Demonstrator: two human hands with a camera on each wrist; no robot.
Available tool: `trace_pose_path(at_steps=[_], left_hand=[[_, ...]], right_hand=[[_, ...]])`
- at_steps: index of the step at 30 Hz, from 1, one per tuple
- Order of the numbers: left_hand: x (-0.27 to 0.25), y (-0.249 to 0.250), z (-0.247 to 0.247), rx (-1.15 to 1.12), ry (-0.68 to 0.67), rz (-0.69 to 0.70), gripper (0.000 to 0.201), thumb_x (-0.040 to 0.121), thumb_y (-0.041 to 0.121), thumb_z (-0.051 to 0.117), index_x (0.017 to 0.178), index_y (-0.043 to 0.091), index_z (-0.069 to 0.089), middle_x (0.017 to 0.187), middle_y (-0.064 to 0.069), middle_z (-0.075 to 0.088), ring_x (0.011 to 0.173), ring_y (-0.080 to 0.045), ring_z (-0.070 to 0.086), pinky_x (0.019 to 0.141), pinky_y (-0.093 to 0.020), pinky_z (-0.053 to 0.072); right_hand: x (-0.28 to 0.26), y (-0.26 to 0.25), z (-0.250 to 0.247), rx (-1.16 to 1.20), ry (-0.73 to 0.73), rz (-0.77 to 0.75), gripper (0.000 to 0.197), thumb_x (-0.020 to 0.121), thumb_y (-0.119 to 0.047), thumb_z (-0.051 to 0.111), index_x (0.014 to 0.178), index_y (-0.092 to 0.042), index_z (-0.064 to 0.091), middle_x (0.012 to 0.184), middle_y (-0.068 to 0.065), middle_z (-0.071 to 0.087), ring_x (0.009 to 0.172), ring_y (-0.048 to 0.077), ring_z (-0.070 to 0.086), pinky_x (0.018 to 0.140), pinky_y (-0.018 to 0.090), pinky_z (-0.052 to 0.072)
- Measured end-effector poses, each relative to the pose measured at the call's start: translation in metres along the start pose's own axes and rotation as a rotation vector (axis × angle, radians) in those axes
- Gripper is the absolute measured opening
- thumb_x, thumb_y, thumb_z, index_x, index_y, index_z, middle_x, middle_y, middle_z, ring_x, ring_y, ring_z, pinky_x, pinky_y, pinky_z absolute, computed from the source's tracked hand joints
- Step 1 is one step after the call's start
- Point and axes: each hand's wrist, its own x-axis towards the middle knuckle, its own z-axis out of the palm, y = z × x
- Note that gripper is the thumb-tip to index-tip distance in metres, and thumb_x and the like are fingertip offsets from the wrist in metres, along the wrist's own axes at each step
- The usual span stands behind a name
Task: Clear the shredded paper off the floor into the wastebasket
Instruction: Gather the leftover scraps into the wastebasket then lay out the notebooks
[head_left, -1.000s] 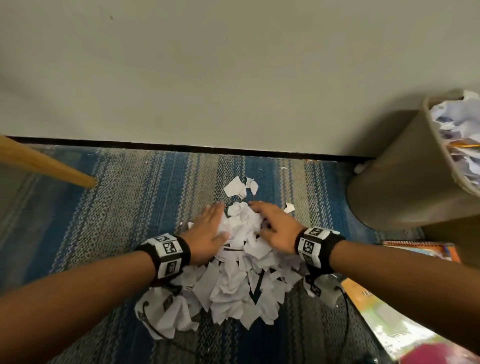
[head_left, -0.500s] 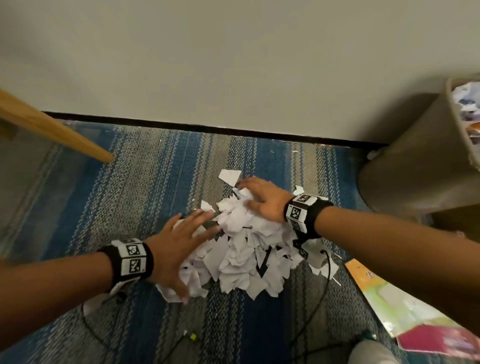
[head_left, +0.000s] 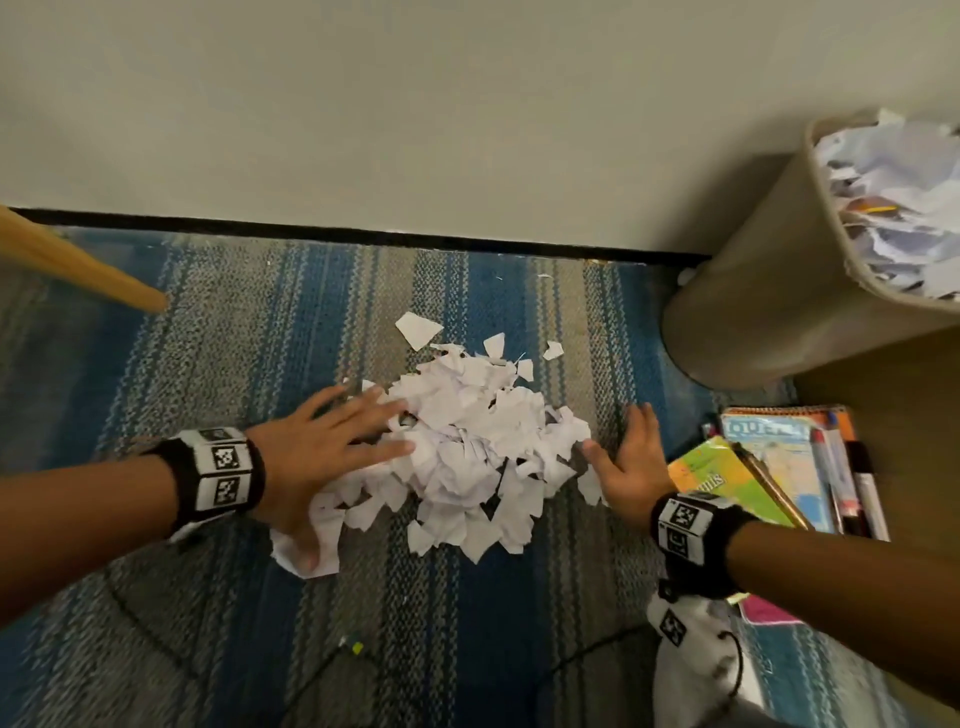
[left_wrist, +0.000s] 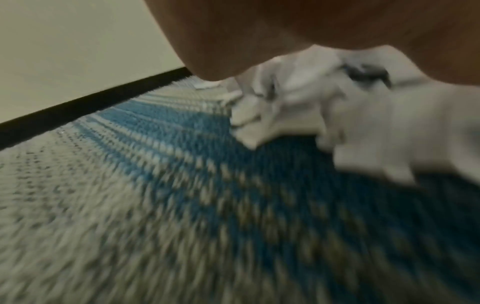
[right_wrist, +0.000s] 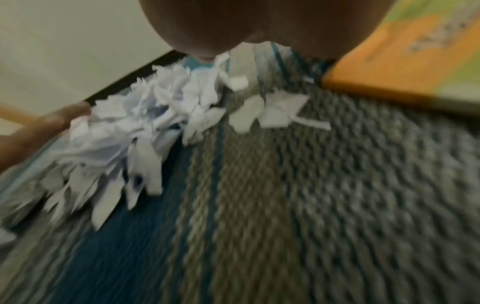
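A heap of white shredded paper (head_left: 467, 447) lies on the blue and grey striped carpet, also blurred in the left wrist view (left_wrist: 324, 107) and the right wrist view (right_wrist: 135, 131). My left hand (head_left: 332, 447) lies flat with straight fingers on the heap's left side. My right hand (head_left: 628, 462) lies open on the carpet just right of the heap, thumb touching its edge. A few loose scraps (head_left: 418, 328) lie beyond the heap. The tan wastebasket (head_left: 769, 291) stands at the far right, holding crumpled paper.
A stack of books and pens (head_left: 789, 467) lies on the floor right of my right hand, its orange cover (right_wrist: 405, 53) close by. A wooden furniture leg (head_left: 78, 265) slants in at the left. A wall with black baseboard (head_left: 363, 236) runs behind. Cables (head_left: 571, 660) trail near me.
My right hand has come off the far top of the heap and moved to the carpet on its right side. My left hand stays on the heap's left side.
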Motion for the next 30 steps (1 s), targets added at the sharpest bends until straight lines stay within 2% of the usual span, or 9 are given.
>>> trace_pose_path(at_steps=[2, 7, 9, 13, 16, 19, 24, 28, 30], left_hand=[[-0.006, -0.002, 0.018, 0.07, -0.071, 0.042, 0.136, 0.046, 0.093, 0.054, 0.136, 0.047, -0.037, 0.142, 0.0, -0.051, 0.133, -0.03, -0.044, 0.112, -0.056, -0.017], [0.028, 0.002, 0.01, 0.081, 0.215, 0.058, 0.115, 0.065, 0.084, 0.052, 0.147, 0.044, -0.018, 0.155, -0.006, -0.03, 0.143, -0.035, -0.024, 0.114, -0.057, -0.006], [0.045, 0.006, -0.012, 0.055, 0.28, -0.001, 0.106, 0.071, 0.085, 0.044, 0.148, 0.043, -0.015, 0.155, -0.006, -0.03, 0.143, -0.037, -0.02, 0.115, -0.06, 0.0], [0.039, 0.002, -0.037, -0.105, 0.433, -0.12, 0.097, 0.071, 0.087, 0.04, 0.15, 0.035, 0.016, 0.157, -0.002, -0.026, 0.145, -0.031, -0.019, 0.115, -0.06, 0.002], [0.017, -0.003, -0.021, -0.228, 0.37, -0.307, 0.13, 0.051, 0.098, 0.043, 0.153, 0.029, 0.001, 0.155, -0.002, -0.031, 0.145, -0.028, -0.022, 0.116, -0.059, 0.002], [0.001, 0.01, 0.011, -0.486, 0.242, -0.551, 0.158, 0.031, 0.096, 0.056, 0.145, 0.029, -0.029, 0.151, 0.0, -0.039, 0.143, -0.024, -0.026, 0.117, -0.053, -0.003], [0.012, 0.063, 0.037, -0.654, 0.141, -0.556, 0.168, 0.02, 0.096, 0.056, 0.129, 0.027, -0.051, 0.146, -0.003, -0.046, 0.137, -0.033, -0.036, 0.112, -0.06, -0.012], [0.04, 0.06, 0.018, -0.644, 0.271, -0.543, 0.166, 0.029, 0.087, 0.069, 0.128, 0.028, -0.052, 0.145, -0.003, -0.047, 0.139, -0.028, -0.033, 0.113, -0.057, -0.01], [0.053, 0.051, 0.008, -0.624, 0.333, -0.483, 0.166, 0.034, 0.079, 0.076, 0.131, 0.029, -0.049, 0.143, -0.001, -0.049, 0.14, -0.025, -0.033, 0.117, -0.053, -0.007]], right_hand=[[-0.019, -0.002, 0.016, -0.092, 0.008, 0.045, 0.088, 0.091, -0.052, 0.053, 0.153, -0.004, 0.012, 0.161, 0.018, 0.004, 0.149, 0.031, 0.005, 0.12, 0.042, 0.009], [-0.026, -0.046, 0.039, -0.074, -0.019, 0.126, 0.094, 0.089, -0.064, 0.043, 0.155, -0.01, 0.003, 0.161, 0.013, -0.009, 0.148, 0.033, -0.008, 0.119, 0.045, 0.0], [-0.019, -0.058, 0.039, 0.046, -0.048, 0.07, 0.096, 0.09, -0.063, 0.044, 0.155, -0.01, -0.001, 0.162, 0.01, -0.01, 0.148, 0.029, -0.01, 0.12, 0.044, -0.002], [-0.006, -0.069, 0.013, 0.169, -0.186, -0.13, 0.115, 0.081, -0.068, 0.054, 0.152, -0.012, -0.016, 0.16, 0.005, -0.021, 0.147, 0.018, -0.015, 0.12, 0.034, -0.005], [-0.011, -0.065, -0.004, 0.036, -0.315, -0.249, 0.151, 0.045, -0.089, 0.063, 0.146, -0.028, -0.03, 0.154, -0.006, -0.035, 0.144, 0.014, -0.022, 0.119, 0.039, -0.001], [-0.024, -0.056, -0.001, -0.124, -0.401, -0.345, 0.166, 0.028, -0.088, 0.07, 0.139, -0.033, -0.04, 0.151, -0.006, -0.041, 0.145, 0.018, -0.02, 0.119, 0.042, 0.004], [-0.031, -0.063, 0.041, -0.202, -0.288, -0.412, 0.169, 0.02, -0.096, 0.056, 0.14, -0.022, -0.039, 0.153, 0.007, -0.036, 0.146, 0.026, -0.02, 0.12, 0.051, 0.011], [-0.009, -0.081, 0.048, -0.063, -0.193, -0.513, 0.165, 0.033, -0.079, 0.078, 0.146, -0.021, -0.026, 0.154, 0.011, -0.033, 0.145, 0.023, -0.019, 0.12, 0.042, 0.011], [0.004, -0.094, 0.045, -0.103, -0.171, -0.545, 0.162, 0.039, -0.073, 0.082, 0.145, -0.024, -0.031, 0.153, 0.012, -0.036, 0.146, 0.026, -0.018, 0.119, 0.048, 0.013]])
